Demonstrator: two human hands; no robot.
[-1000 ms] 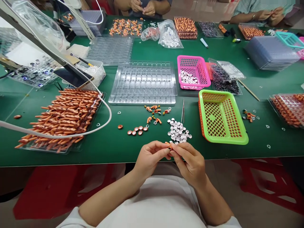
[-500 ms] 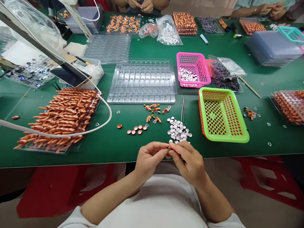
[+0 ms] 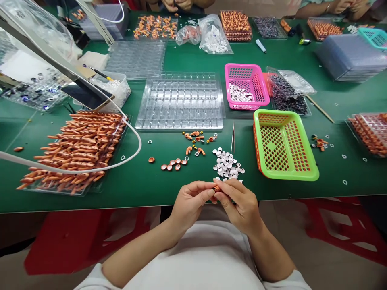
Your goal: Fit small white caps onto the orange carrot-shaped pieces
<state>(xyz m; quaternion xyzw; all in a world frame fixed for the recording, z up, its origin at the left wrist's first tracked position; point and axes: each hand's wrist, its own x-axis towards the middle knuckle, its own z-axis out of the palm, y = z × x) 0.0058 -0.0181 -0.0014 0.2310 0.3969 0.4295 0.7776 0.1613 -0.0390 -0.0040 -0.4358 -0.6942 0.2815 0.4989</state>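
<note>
Both your hands stay put, fingertips still pressed together.
Your left hand (image 3: 190, 203) and right hand (image 3: 242, 207) pinch a small orange part (image 3: 217, 188) between them, just over the worktop (image 3: 145, 189) edge, near the white discs (image 3: 226, 165).

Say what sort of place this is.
Probably a small-parts hand-assembly bench in a factory: orange parts, a clear compartment tray, loose white caps, co-workers' hands across the green table. The left hand and right hand pinch one small orange part.
</note>
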